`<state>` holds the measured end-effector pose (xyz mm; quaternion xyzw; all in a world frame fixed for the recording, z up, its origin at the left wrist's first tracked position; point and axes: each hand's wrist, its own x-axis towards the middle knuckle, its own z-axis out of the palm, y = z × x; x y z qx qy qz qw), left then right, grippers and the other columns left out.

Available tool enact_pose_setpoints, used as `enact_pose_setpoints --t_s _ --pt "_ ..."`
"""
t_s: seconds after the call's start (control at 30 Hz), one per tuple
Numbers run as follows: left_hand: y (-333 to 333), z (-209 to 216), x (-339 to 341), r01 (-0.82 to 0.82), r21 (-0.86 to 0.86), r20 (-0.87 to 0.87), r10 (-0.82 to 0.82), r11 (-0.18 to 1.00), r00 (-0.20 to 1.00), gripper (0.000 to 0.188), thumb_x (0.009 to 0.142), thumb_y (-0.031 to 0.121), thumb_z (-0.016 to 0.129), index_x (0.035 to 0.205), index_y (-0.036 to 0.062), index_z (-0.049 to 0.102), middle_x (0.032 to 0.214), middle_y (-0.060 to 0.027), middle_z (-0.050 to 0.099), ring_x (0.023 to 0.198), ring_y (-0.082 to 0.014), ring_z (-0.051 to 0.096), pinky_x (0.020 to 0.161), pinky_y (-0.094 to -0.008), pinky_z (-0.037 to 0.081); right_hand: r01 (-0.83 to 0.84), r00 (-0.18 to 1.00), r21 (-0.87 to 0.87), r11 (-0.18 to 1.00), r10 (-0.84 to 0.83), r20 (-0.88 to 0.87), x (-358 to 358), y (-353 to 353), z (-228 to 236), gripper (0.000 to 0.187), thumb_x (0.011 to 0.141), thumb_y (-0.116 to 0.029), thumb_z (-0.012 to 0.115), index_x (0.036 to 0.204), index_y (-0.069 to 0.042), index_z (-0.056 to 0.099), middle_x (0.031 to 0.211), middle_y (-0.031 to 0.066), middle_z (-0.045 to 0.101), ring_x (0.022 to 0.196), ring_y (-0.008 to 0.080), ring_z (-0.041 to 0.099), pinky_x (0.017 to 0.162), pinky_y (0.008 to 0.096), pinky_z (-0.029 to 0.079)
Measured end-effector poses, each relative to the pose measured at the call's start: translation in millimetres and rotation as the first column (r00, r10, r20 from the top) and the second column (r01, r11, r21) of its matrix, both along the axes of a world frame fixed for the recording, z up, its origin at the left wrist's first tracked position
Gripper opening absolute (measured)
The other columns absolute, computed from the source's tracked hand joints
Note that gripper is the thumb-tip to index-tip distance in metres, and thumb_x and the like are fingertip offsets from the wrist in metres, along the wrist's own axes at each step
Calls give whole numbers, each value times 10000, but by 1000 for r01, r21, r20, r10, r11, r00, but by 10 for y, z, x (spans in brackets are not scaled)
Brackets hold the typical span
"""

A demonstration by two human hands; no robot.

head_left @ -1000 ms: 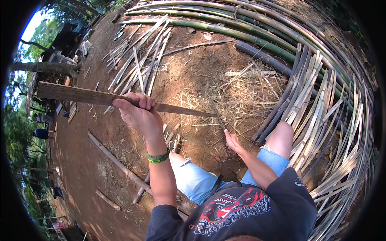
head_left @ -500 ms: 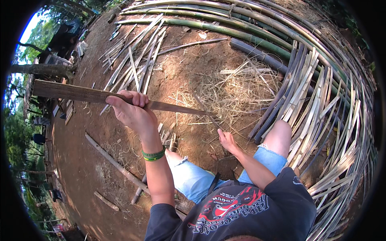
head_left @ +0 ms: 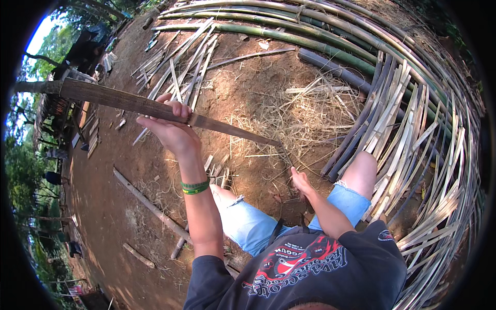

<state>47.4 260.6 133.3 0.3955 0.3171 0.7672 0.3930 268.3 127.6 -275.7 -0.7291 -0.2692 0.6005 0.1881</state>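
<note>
Rough matt wooden strip (head_left: 113, 101), smooth bamboo poles (head_left: 274, 34), dry fibrous shavings (head_left: 310, 111), denim shorts (head_left: 248, 222)

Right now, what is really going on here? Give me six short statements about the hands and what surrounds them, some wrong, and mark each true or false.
1. The left hand holds a long dark strip. True.
2. The right hand is empty. False: the right hand holds a thin blade.
3. A green wristband is worn on the left arm. True.
4. Green bamboo poles lie beyond the pale shavings. True.
5. The shavings fill a basket. False: the shavings lie on the ground.
6. The shorts are red. False: the shorts are pale blue.
</note>
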Motion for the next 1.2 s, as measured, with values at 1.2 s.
enact_pose_setpoints --t_s 1.2 --pt "-38 -146 301 -179 257 -116 215 950 970 328 1039 394 444 929 85 430 631 5 395 537 -73 382 471 -228 355 -16 964 724 690 202 -171 -714 134 1975 540 1028 -390 407 670 2 509 511 121 458 482 271 478 512 423 362"
